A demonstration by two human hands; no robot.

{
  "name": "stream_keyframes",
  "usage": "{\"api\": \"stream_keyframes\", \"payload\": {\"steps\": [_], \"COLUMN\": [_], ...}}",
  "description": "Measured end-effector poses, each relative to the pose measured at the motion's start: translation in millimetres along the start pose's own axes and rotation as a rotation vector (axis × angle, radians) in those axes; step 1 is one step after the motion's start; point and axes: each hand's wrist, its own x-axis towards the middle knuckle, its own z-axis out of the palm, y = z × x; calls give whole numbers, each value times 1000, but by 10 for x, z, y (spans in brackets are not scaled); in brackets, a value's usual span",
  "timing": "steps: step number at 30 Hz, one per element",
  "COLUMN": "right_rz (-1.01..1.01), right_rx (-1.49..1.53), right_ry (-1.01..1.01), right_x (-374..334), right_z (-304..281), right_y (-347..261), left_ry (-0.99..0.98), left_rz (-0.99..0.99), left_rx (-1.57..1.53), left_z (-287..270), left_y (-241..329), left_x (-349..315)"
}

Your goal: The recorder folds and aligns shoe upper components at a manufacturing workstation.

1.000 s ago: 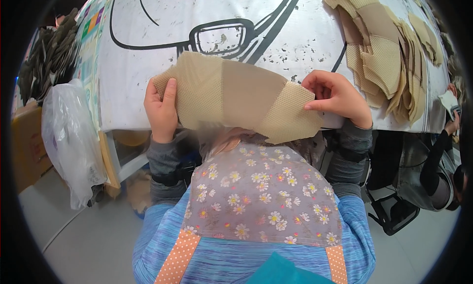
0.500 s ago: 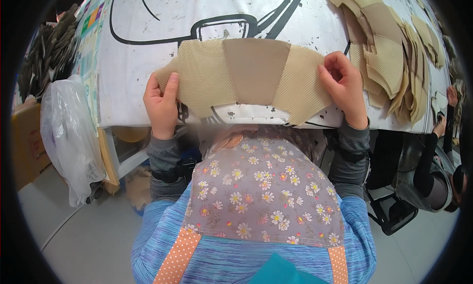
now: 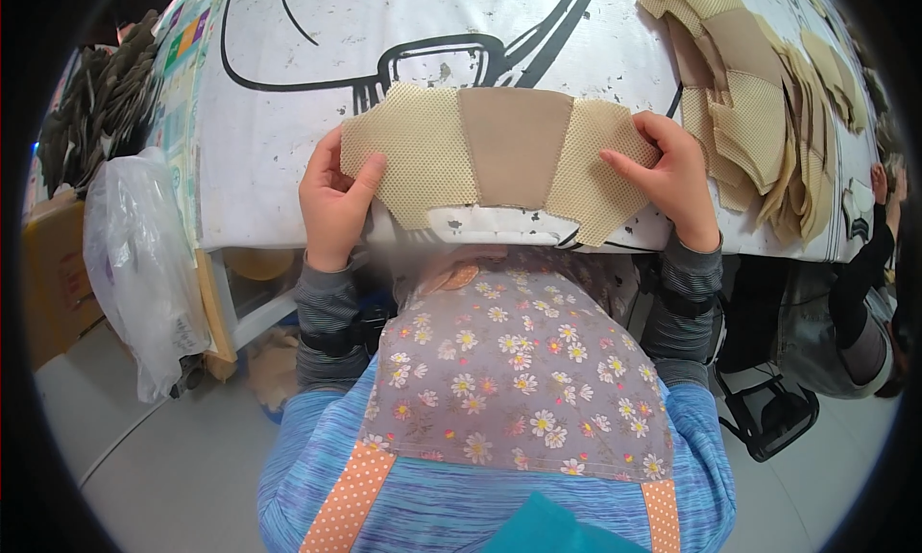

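Between my hands, at the near edge of the table, is a curved beige fabric panel (image 3: 518, 150). Its smooth brown middle is joined by seams to a textured mesh piece on either side. My left hand (image 3: 338, 196) grips the panel's left end, thumb on top and the other fingers mostly hidden beneath. At the right end, my right hand (image 3: 675, 174) holds the mesh with the thumb on top and fingers behind the edge. Right of that hand lies a pile of similar beige panels (image 3: 754, 111).
A white cloth with black line drawing covers the table (image 3: 259, 169). Dark fabric pieces (image 3: 96, 102) are heaped at far left, above a cardboard box (image 3: 58, 275) and a clear plastic bag (image 3: 139, 265). Another person's arm (image 3: 869, 275) and a black-framed stool (image 3: 773, 419) are at right.
My left hand has moved right and gripped farther in on the panel. The panel's left end, angled before, now lies flatter. My right thumb has slid left onto the mesh.
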Motion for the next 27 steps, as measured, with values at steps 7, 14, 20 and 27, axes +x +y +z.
{"api": "stream_keyframes", "payload": {"steps": [7,14,20,27], "right_rz": [24,-39,-22,-8], "right_rx": [38,81,79,82], "right_ry": [-67,15,22,44], "right_x": [33,36,34,28], "right_z": [-55,-33,-33,-16], "right_y": [-29,-22,-22,-14], "left_ry": [6,62,68,89], "left_rz": [-1,-4,59,39], "left_rx": [6,-50,-8,-1], "left_z": [-35,-73,-67,-84], "left_y": [-25,-40,-15,-9], "left_x": [-3,1,0,-8]}}
